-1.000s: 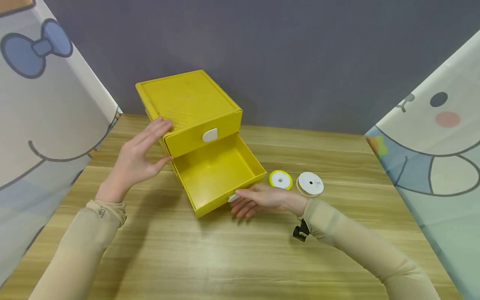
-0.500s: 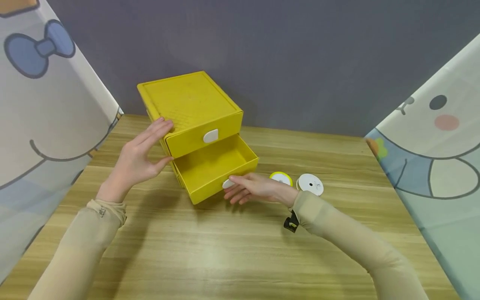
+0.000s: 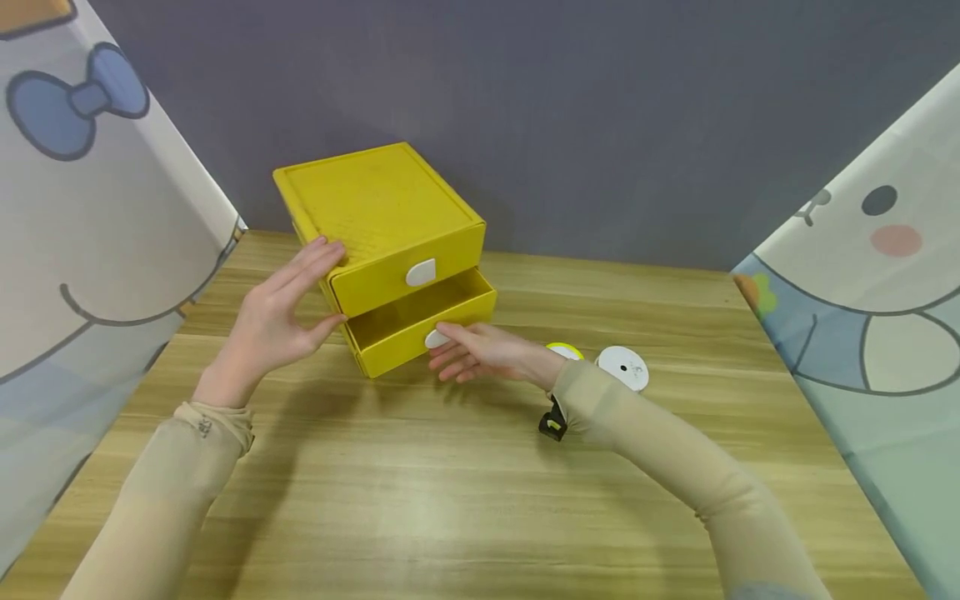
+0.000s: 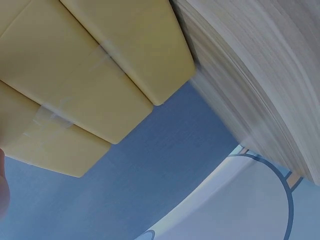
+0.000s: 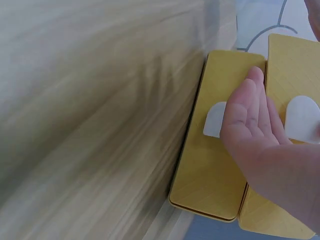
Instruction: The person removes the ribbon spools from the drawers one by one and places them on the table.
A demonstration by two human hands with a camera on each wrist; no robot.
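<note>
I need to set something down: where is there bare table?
Free: the wood-grain table between the beige cloth left sleeve and right sleeve, and right of the round white spool. Crowded: around the yellow plastic drawer box, where the left hand and right hand are.

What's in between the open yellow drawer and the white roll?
In the head view, the right hand and a yellow-edged roll, partly hidden behind the arm.

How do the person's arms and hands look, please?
Both long beige fabric sleeves show, with dark lettering on the left cuff. The left hand and right hand are ungloved. A black device shows at the right cuff.
</note>
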